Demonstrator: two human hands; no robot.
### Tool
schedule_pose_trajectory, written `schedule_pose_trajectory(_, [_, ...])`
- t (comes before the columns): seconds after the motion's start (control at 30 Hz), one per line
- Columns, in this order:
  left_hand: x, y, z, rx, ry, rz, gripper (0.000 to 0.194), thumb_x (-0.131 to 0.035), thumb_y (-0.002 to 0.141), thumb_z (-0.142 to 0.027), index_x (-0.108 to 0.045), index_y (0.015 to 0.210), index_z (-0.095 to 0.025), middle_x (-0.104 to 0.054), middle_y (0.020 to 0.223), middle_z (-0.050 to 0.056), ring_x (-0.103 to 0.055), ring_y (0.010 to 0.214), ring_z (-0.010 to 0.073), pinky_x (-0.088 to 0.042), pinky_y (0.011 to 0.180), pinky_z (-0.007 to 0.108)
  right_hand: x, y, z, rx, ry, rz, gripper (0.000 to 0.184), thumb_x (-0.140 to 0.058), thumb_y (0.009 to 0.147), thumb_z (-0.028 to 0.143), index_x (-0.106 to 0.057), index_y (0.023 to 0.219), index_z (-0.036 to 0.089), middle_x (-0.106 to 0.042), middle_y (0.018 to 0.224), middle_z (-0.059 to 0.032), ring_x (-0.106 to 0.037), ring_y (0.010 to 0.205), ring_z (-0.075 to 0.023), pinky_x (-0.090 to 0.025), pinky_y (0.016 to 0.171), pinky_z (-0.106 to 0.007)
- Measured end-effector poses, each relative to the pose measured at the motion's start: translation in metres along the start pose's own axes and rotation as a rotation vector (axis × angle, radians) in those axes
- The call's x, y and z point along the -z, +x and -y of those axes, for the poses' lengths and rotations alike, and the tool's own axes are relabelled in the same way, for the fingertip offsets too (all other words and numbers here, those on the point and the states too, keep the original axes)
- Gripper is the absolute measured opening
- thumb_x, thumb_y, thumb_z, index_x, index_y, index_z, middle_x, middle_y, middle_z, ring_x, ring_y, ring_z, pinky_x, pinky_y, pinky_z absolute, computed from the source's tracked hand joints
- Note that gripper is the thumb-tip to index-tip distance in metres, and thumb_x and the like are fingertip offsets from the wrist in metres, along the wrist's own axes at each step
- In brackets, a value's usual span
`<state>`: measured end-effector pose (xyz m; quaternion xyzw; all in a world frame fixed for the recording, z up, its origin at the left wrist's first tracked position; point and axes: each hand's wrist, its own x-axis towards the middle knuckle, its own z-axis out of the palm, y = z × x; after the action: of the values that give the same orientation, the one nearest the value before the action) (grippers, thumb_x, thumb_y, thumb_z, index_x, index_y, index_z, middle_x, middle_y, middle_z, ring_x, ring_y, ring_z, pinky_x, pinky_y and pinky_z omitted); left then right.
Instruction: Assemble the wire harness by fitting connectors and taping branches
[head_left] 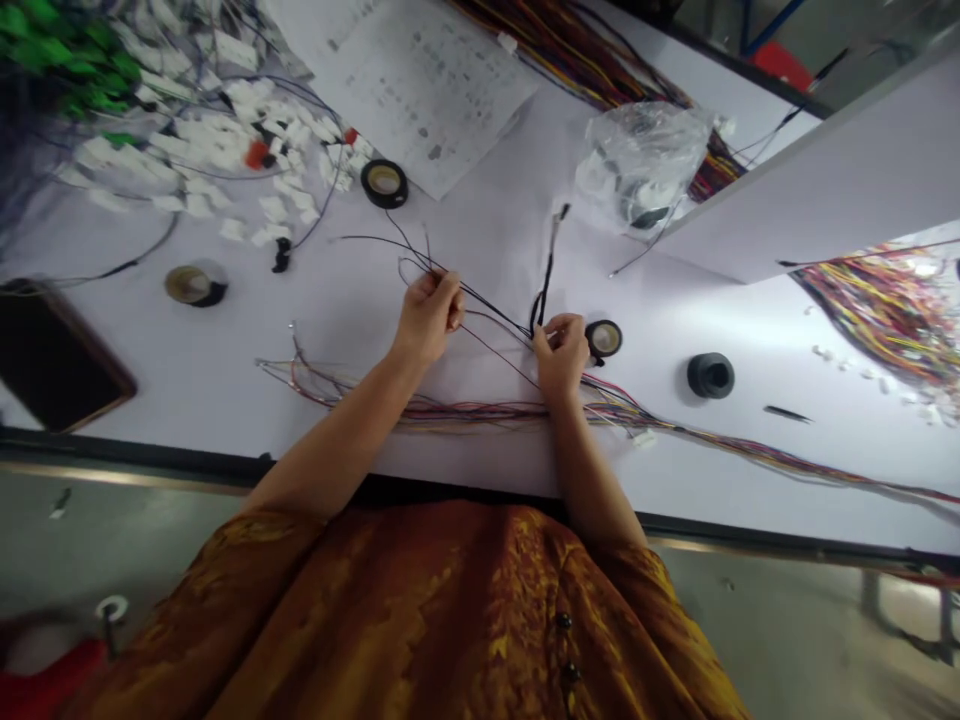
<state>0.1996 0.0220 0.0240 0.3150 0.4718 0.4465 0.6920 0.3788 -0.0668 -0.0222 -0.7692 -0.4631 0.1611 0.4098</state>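
My left hand (431, 315) is closed on a few thin wires (487, 302), whose loose ends fan out to its upper left. The same dark wires run across to my right hand (561, 355), which pinches them where a black taped branch (547, 275) bends upward. A roll of black tape (604, 340) lies just right of my right hand. Below both hands a long bundle of coloured wires (480, 412) stretches along the table, passing under my forearms. My fingers hide the exact spot where the wires are gripped.
White connectors (225, 140) are heaped at the upper left, near printed sheets (435, 90). Two more tape rolls (384, 184) lie left of centre. A phone (60, 355) rests at far left. A plastic bag (641, 160) stands beside a white panel (817, 170); a black cylinder (710, 376) sits right.
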Motion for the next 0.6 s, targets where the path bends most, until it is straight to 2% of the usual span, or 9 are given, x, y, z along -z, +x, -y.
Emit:
schedule_pose_trajectory(0.13, [0.039, 0.003, -0.012, -0.201, 0.038, -0.060, 0.031, -0.061, 0.094, -0.025, -0.044, 0.069, -0.020, -0.047, 0.050, -0.007, -0.036, 0.035, 0.0027, -0.026, 0.035, 0.019, -0.001, -0.005, 0.004, 0.247, -0.124, 0.108, 0.019, -0.052, 0.088, 0.025, -0.062, 0.103, 0.020, -0.060, 0.096, -0.0068, -0.054, 0.075, -0.0177, -0.046, 0.076, -0.035])
schedule_pose_trajectory(0.23, [0.055, 0.006, -0.010, -0.225, 0.049, -0.069, 0.029, -0.063, 0.094, -0.028, -0.047, 0.071, -0.020, -0.049, 0.050, -0.007, -0.041, 0.036, 0.0038, -0.029, 0.036, 0.019, -0.007, -0.001, 0.019, 0.448, -0.174, 0.201, 0.027, -0.047, 0.094, 0.026, -0.067, 0.112, 0.019, -0.064, 0.104, -0.0130, -0.058, 0.096, -0.0247, -0.047, 0.089, -0.042])
schedule_pose_trajectory(0.3, [0.061, 0.008, -0.007, -0.226, 0.025, -0.066, 0.027, -0.062, 0.094, -0.028, -0.051, 0.072, -0.019, -0.050, 0.051, -0.006, -0.043, 0.036, 0.0042, -0.030, 0.037, 0.019, -0.017, 0.005, 0.036, 0.528, -0.212, 0.261, 0.029, -0.048, 0.096, 0.030, -0.068, 0.113, 0.019, -0.067, 0.108, -0.0138, -0.057, 0.100, -0.0268, -0.045, 0.093, -0.045])
schedule_pose_trajectory(0.4, [0.068, 0.011, -0.007, -0.250, -0.044, -0.067, 0.023, -0.063, 0.094, -0.028, -0.056, 0.075, -0.017, -0.054, 0.054, -0.005, -0.047, 0.038, 0.0049, -0.032, 0.038, 0.019, -0.041, 0.014, 0.064, 0.576, -0.214, 0.372, 0.030, -0.049, 0.097, 0.034, -0.071, 0.108, 0.017, -0.070, 0.099, -0.0135, -0.058, 0.095, -0.0270, -0.044, 0.092, -0.044])
schedule_pose_trajectory(0.47, [0.073, 0.011, -0.008, -0.253, -0.074, -0.080, 0.020, -0.065, 0.092, -0.029, -0.059, 0.078, -0.016, -0.056, 0.056, -0.005, -0.049, 0.040, 0.0047, -0.035, 0.040, 0.019, -0.058, 0.018, 0.079, 0.561, -0.129, 0.459, 0.030, -0.049, 0.097, 0.035, -0.072, 0.103, 0.016, -0.070, 0.092, -0.0120, -0.060, 0.089, -0.0249, -0.046, 0.087, -0.040])
schedule_pose_trajectory(0.6, [0.081, 0.011, -0.013, -0.142, -0.132, -0.108, 0.017, -0.070, 0.089, -0.030, -0.067, 0.087, -0.014, -0.063, 0.064, -0.004, -0.054, 0.047, 0.0038, -0.041, 0.047, 0.017, -0.086, 0.024, 0.103, 0.476, 0.090, 0.573, 0.024, -0.052, 0.094, 0.033, -0.069, 0.085, 0.018, -0.066, 0.079, -0.0043, -0.058, 0.076, -0.0175, -0.044, 0.075, -0.031])
